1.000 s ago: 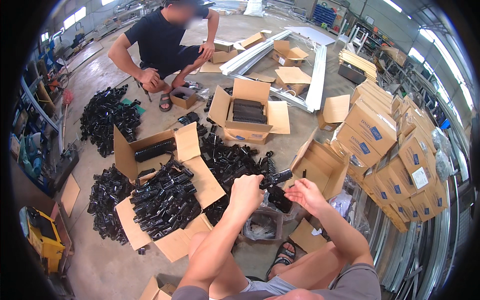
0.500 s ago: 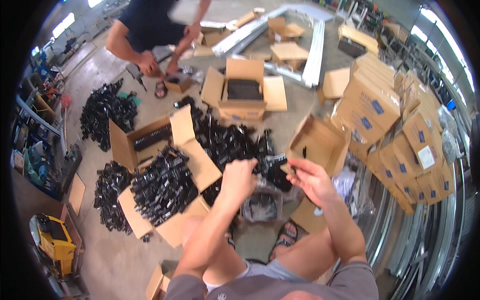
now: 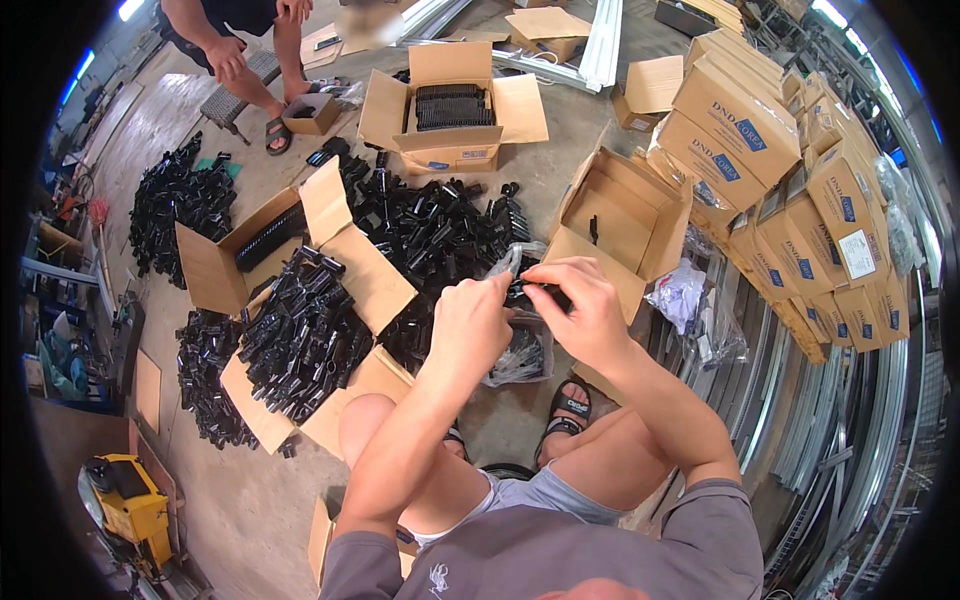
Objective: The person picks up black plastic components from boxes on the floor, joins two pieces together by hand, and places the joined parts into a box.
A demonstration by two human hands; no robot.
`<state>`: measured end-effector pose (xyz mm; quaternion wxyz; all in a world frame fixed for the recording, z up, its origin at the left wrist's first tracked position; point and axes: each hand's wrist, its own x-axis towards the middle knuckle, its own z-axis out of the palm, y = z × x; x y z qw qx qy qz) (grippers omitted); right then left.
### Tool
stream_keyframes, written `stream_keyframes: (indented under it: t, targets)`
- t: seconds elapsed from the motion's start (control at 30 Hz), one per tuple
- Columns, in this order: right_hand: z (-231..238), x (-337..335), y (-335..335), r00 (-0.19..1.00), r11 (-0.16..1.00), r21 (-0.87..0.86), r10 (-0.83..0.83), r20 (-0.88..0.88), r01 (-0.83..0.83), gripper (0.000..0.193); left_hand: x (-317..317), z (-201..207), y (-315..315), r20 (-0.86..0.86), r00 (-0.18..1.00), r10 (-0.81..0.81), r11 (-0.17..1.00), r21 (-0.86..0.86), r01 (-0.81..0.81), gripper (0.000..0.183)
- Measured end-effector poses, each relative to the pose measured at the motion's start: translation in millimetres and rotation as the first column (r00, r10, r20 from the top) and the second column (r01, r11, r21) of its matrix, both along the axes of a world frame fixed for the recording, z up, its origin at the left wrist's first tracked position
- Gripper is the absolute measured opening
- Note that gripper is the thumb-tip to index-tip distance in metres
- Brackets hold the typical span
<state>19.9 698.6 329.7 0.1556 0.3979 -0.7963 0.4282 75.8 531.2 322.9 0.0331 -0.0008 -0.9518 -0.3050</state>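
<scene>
My left hand (image 3: 470, 322) and my right hand (image 3: 582, 308) meet in front of me, fingertips almost touching. Both are closed around a small black part (image 3: 517, 283), mostly covered by the fingers; its exact kind is too small to make out. Behind them spreads a heap of black plastic pieces (image 3: 440, 222). Just under the hands, between my feet, stands a tub (image 3: 547, 362) with clear plastic in it. To the right of my right hand is an open cardboard box (image 3: 640, 215) with a single black piece (image 3: 593, 229) inside.
At left, an open carton (image 3: 208, 262) overflows with black pieces (image 3: 305, 340). Another carton (image 3: 450, 157) holds neatly stacked black parts. Stacked cardboard boxes (image 3: 740, 120) and metal profiles (image 3: 800, 440) line the right. A co-worker's hand (image 3: 226, 58) shows at the far left.
My right hand, apart with a small dark piece in its fingers, has come left to meet my left hand. My view has shifted, and the co-worker is now higher in it.
</scene>
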Motion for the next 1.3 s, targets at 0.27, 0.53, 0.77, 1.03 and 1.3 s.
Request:
stream_keyframes:
  t: [0.27,0.53,0.77,1.03,1.3]
  targets:
    - [-18.6,-9.0,-1.1,0.966,0.97,0.244,0.078,-0.248,-0.016,0.013,-1.6,-12.0,3.9,-0.142,0.99,0.008,1.0,0.031,-0.004,0.045]
    - [-11.2,-4.8,-6.5,0.964,0.97,0.241,0.079,-0.252,-0.016,0.015,4.9,-6.8,-0.8,-0.127,0.992,0.025,1.0,0.001,-0.025,0.035]
    - [-13.8,-3.3,-2.0,0.97,0.978,0.21,0.065,-0.233,-0.015,0.02,2.4,3.8,8.8,-0.058,0.998,-0.003,0.999,-0.044,0.001,0.035]
    - [-10.4,-0.3,-1.6,0.972,0.973,0.232,0.056,-0.228,-0.002,0.013,8.0,1.1,9.0,-0.155,0.988,0.014,1.0,-0.022,-0.018,0.04]
    - [-18.9,8.5,7.2,0.987,0.99,0.126,-0.043,-0.155,0.062,0.011,6.8,3.5,14.5,-0.147,0.989,-0.006,1.0,-0.008,0.005,0.041]
